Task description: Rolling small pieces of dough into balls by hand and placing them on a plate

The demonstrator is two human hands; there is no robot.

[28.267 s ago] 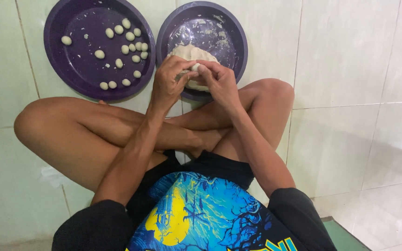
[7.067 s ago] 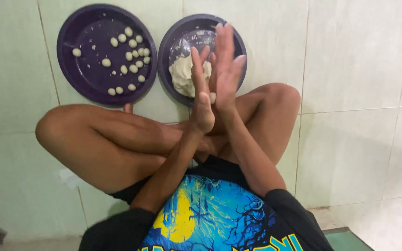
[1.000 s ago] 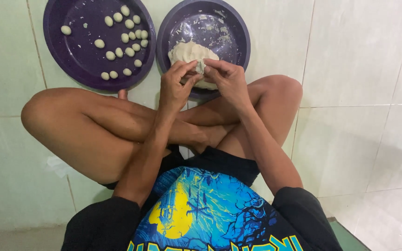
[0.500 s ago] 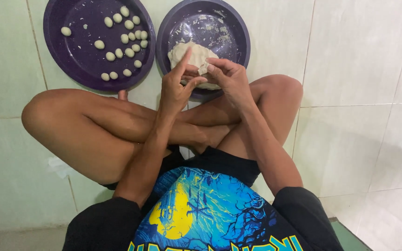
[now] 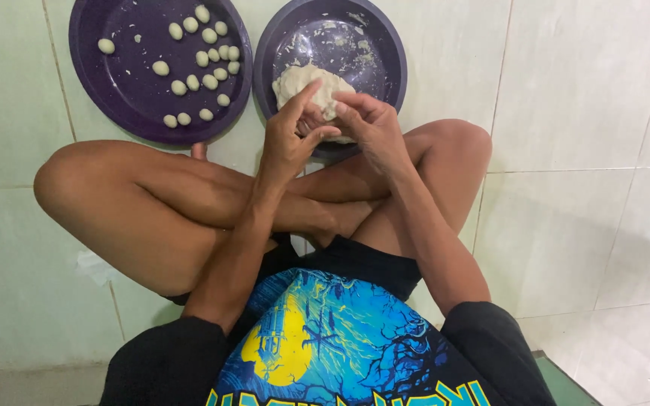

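A pale lump of dough lies in the right purple plate on the tiled floor. My left hand and my right hand meet over the lump's near edge, fingertips pinched together on a small piece of dough. The left purple plate holds several small dough balls, most of them clustered at its right side. I sit cross-legged, knees spread out behind the two plates.
My crossed legs fill the floor just short of the plates. Pale green and white floor tiles surround everything. A green mat corner shows at the bottom right.
Both hands have drawn slightly back from the dough lump toward me, still pinching a bit of it. The plates and balls have not moved.
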